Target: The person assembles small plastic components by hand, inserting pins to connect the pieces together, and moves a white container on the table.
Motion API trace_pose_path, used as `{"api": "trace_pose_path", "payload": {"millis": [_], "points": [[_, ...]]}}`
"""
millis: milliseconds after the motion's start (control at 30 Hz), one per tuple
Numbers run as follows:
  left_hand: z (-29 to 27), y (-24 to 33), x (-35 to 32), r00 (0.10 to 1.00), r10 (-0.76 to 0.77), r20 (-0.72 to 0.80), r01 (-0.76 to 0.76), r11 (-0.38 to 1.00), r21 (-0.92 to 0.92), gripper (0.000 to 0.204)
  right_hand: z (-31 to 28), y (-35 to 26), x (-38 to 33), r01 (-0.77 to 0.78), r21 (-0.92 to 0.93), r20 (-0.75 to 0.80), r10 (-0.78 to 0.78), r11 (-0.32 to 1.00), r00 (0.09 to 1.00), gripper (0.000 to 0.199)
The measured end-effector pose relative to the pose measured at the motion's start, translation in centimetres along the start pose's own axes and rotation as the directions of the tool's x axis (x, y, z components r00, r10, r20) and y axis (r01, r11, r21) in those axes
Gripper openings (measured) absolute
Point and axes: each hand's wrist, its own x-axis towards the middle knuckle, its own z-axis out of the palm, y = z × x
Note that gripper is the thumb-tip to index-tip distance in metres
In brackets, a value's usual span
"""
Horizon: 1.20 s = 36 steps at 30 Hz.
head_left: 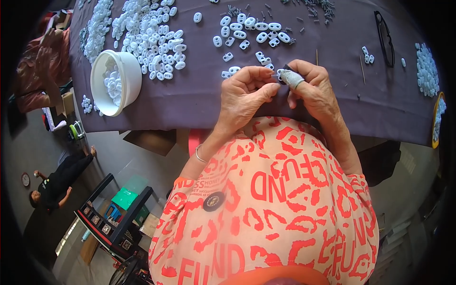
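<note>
Together, both hands (280, 90) (fingertips pinched)

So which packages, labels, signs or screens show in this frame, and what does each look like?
Round dark badge: pinned on the orange patterned shirt, gold rim.
Green flat panel: floor at lower left, beside the dark rack, possibly a box lid.
Round wall clock: far left edge, small, pale face.
No screens visible.

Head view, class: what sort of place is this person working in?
Probably a small hand-assembly workshop. A dark-covered table holds heaps of small white plastic parts, a white bowl of the same parts and scattered small metal pins, while both hands fit small pieces together.
</note>
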Motion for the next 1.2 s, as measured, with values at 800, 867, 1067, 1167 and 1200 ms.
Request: {"api": "trace_pose_path", "payload": {"millis": [800, 867, 1067, 1167, 1200], "points": [[0.36, -0.27, -0.22, 0.995, 0.079, -0.066, -0.078, 0.997, 0.02, 0.013, 0.05, -0.13, 0.05, -0.016, -0.088, 0.027, 0.019, 0.996, 0.999, 0.014], [0.37, -0.23, -0.24, 0.994, 0.082, -0.065, -0.081, 0.996, 0.02, 0.013, 0.02, -0.14, 0.02, -0.011, -0.084, 0.045, 0.015, 0.996, 0.999, 0.013], [0.32, -0.44, 0.01, 0.992, 0.108, -0.066, -0.106, 0.994, 0.031, 0.013, 0.31, -0.02, 0.16, 0.03, -0.081, 0.054, -0.025, 0.996, 0.998, 0.012], [0.33, -0.4, 0.1, 0.994, 0.093, -0.062, -0.092, 0.996, 0.021, 0.013, 0.29, 0.02, 0.06, 0.007, -0.055, 0.025, -0.006, 0.998, 1.0, 0.012], [0.34, -0.38, 0.11, 0.994, 0.093, -0.052, -0.092, 0.996, 0.011, 0.014, 0.26, 0.02, 0.11, 0.009, -0.056, 0.025, -0.008, 0.998, 1.0, 0.012]]}}
